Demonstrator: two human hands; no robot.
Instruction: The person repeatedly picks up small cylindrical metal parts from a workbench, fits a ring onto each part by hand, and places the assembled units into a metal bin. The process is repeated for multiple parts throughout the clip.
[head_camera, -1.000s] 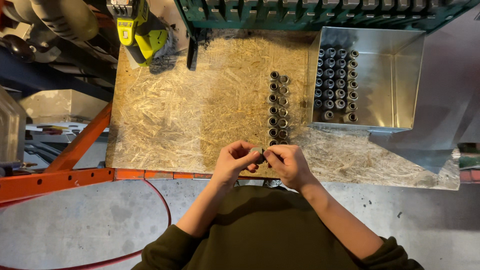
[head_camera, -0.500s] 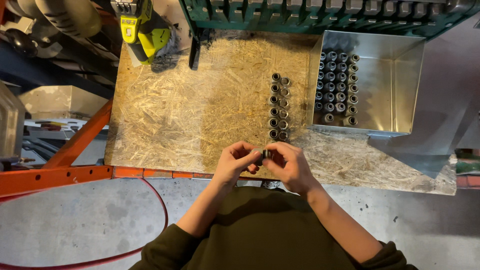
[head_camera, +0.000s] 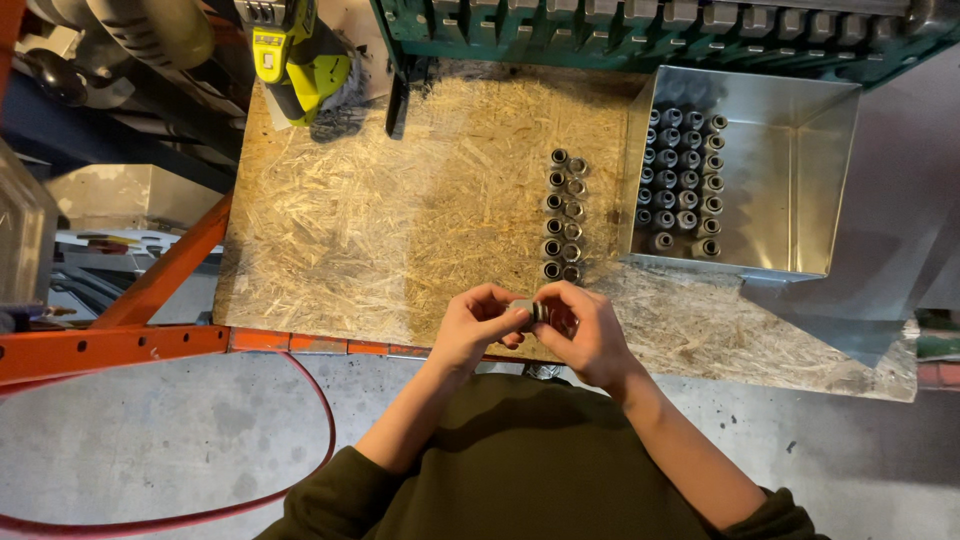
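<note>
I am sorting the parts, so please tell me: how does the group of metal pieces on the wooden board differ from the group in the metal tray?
The pieces on the board stand in two columns; the pieces in the tray form about four, so they are more. The first lie on bare chipboard, the second inside shiny walls. Both are small grey metal cylinders standing upright.

No screens, no signs in view. Yellow-green power tool (head_camera: 295, 55) at far left edge of counter (head_camera: 400, 240) carries small dark label patch near its top; print too small to tell. Open shiny metal box (head_camera: 800, 190) stands far right on counter, unlabelled.
</note>
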